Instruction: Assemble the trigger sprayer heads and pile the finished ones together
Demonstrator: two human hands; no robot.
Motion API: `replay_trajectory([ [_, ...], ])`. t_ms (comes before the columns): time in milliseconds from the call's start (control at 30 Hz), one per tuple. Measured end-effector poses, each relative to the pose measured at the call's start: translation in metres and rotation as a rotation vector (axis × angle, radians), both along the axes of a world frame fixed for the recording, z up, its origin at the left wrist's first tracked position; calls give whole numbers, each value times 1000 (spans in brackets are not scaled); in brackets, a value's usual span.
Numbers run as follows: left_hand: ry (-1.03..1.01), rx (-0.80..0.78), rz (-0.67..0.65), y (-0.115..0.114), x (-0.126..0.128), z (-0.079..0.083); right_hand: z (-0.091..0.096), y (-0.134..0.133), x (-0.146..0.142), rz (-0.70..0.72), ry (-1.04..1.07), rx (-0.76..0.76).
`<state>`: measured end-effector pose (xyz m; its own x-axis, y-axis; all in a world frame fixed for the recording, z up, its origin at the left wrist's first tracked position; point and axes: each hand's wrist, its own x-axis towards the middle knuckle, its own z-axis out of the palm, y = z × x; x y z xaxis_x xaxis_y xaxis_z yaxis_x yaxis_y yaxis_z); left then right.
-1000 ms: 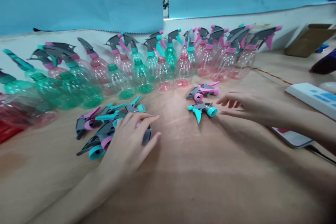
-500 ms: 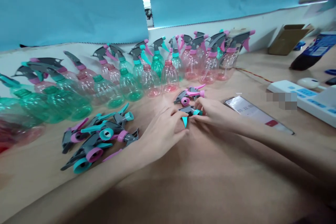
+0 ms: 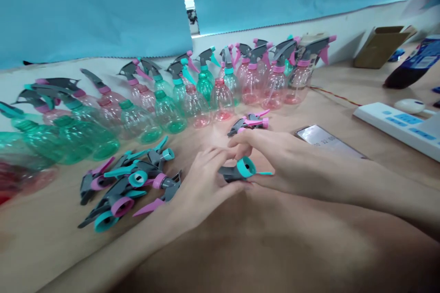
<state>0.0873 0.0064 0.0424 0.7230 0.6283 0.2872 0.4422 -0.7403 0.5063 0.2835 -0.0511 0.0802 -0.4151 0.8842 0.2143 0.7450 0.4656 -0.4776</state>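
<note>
A grey trigger spray head [image 3: 231, 173] with a teal collar lies between my two hands, the collar's open end facing me. My left hand [image 3: 201, 185] closes on its grey body, fingers over the top and thumb below. From the other side my right hand [image 3: 283, 158] curls around the spray head, fingertips above the collar and thumb near the teal trigger. Part of the body is hidden by the fingers. Just beyond the right hand, grey and pink spray heads [image 3: 252, 122] rest on the table. Left of my left hand is a pile of teal and pink spray heads [image 3: 137, 178].
Several green and pink clear bottles [image 3: 170, 114] stand in rows along the wall, many with spray heads. A phone [image 3: 326, 141] showing a timer lies behind my right forearm. Further right are a white power strip [image 3: 395, 123], a dark bottle [image 3: 407, 66] and a cardboard box [image 3: 380, 48].
The teal-collared spray head has come nearer to me and turned, so its collar faces me and its trigger points right. My right hand has moved in over it, covering more of the phone.
</note>
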Motion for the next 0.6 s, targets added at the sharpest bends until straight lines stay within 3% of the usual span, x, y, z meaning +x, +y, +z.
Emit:
replay_trajectory([
  [233,-271,-229,21,-13,-21,-16,19,3,-8,126,-132,83],
  [400,-388,-239,184,-18,-30,-35,42,18,-13,144,-110,117],
  [600,-437,-356,238,-20,-29,-41,31,28,-27,130,-248,-55],
])
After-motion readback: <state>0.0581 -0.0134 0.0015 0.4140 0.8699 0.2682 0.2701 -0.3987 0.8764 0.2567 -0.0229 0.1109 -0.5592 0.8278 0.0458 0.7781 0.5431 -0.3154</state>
